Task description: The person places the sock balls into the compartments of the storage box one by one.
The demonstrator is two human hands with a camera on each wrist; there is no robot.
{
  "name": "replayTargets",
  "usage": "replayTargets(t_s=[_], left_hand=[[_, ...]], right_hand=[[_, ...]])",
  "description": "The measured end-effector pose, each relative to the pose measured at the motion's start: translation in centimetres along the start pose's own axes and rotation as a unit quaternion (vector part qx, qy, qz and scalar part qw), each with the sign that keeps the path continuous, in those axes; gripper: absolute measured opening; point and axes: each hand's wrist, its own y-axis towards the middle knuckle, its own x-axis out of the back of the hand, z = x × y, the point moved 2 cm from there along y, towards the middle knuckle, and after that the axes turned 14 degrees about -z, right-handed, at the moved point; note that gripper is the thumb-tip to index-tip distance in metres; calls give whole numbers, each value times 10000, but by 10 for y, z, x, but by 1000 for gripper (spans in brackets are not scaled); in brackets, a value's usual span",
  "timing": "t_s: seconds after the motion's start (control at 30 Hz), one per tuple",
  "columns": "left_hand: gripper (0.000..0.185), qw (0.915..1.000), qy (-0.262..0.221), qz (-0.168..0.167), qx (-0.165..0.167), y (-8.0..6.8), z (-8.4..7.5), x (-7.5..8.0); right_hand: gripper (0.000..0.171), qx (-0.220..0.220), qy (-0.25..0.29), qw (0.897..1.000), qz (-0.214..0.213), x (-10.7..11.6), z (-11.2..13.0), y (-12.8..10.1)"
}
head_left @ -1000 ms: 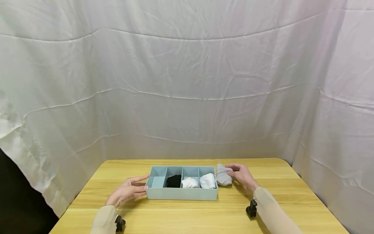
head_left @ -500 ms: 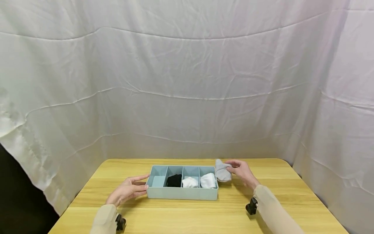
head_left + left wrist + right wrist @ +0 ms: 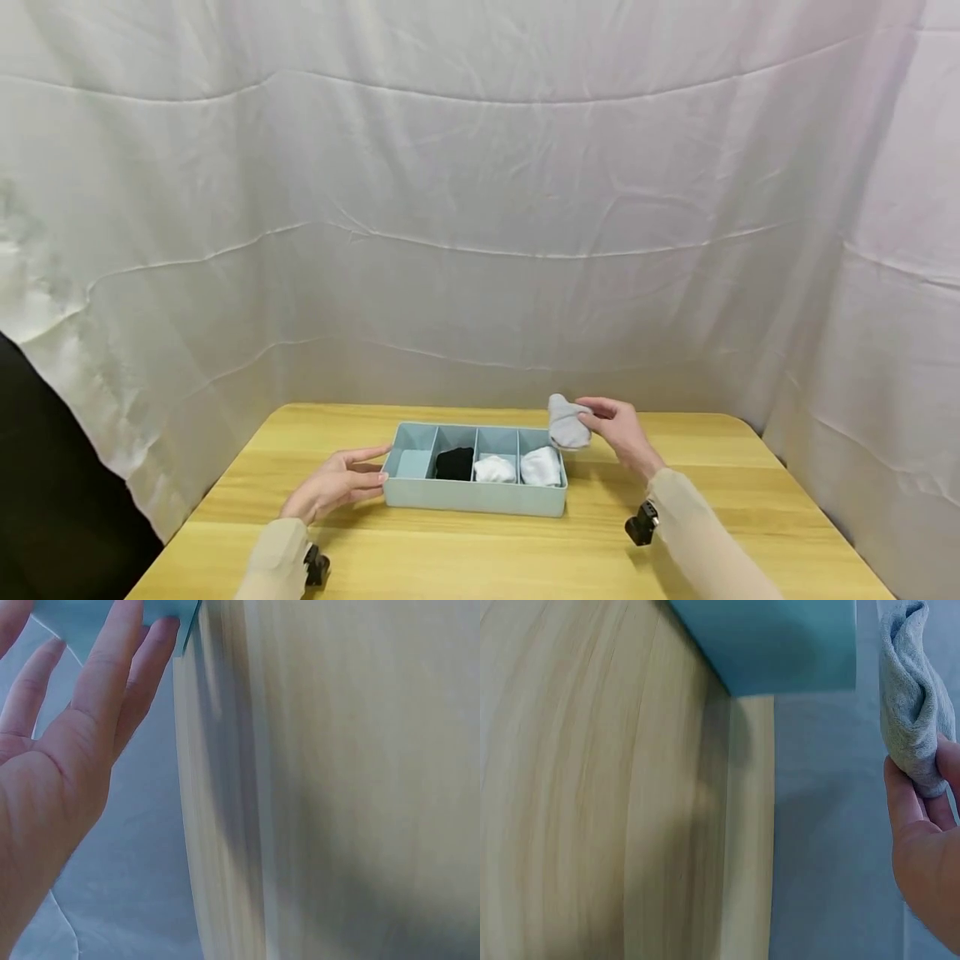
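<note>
My right hand (image 3: pixel 624 433) pinches a folded grey sock (image 3: pixel 567 423) between thumb and fingers. The sock hangs in the air by the far right corner of a pale blue divided box (image 3: pixel 475 496); its folds show in the right wrist view, where the box's end wall (image 3: pixel 780 652) is also visible. Inside the box, a black folded sock (image 3: pixel 454 463) and two white folded ones, one in the middle (image 3: pixel 495 469) and one at the right end (image 3: pixel 541 467), occupy separate compartments. With fairly straight fingers, my left hand (image 3: pixel 337 483) touches the box's left end.
The box stands on a wooden table (image 3: pixel 465 558) with rounded far corners. Behind and beside the table hangs a pale curtain (image 3: pixel 480 317). The box's leftmost compartment (image 3: pixel 414 461) shows its bare floor.
My right hand has lifted the grey sock off the table and brought it slightly left, up beside the box's far right corner. The left hand stays at the box's left end.
</note>
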Motion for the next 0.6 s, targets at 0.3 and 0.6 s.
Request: replayTargets(t_s=[0.3,0.6], left_hand=[[72,10000,-25,0,12,-3,3,2],[73,10000,-44,-9,-14,0,-1,1]], right_hand=[[37,-69,-29,9999,133,-33,9,-8],[33,299,-227,9988,328,-57,21,-12]])
